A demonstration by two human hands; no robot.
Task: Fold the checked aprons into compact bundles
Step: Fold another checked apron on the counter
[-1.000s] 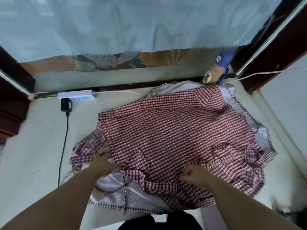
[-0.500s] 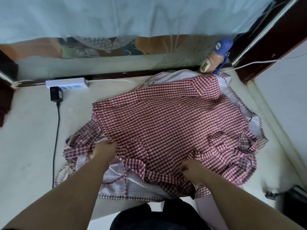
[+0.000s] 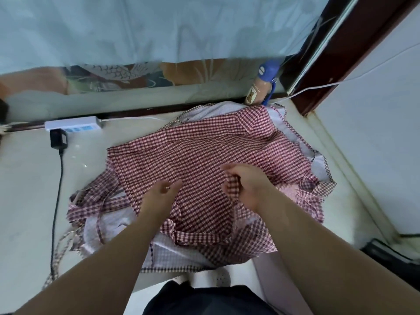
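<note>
A red-and-white checked apron (image 3: 193, 151) lies spread on the pale floor, over at least one more apron whose white lining (image 3: 172, 253) and checked edge show underneath. Its ties (image 3: 91, 205) trail out to the left. My right hand (image 3: 247, 185) is lifted above the middle of the cloth and pinches a fold of checked fabric between thumb and fingers. My left hand (image 3: 159, 196) hovers just left of it, palm turned inward, fingers loosely spread and holding nothing.
A white power strip (image 3: 72, 125) with a black plug (image 3: 58, 138) and cable (image 3: 55, 212) lies at the left. A blue sandal (image 3: 263, 83) stands by the far wall. A dark door frame (image 3: 322, 71) and white wall bound the right side.
Both hands have risen from the near hem toward the cloth's middle. The right hand brought a fold of fabric up with it; the left hand let go and opened.
</note>
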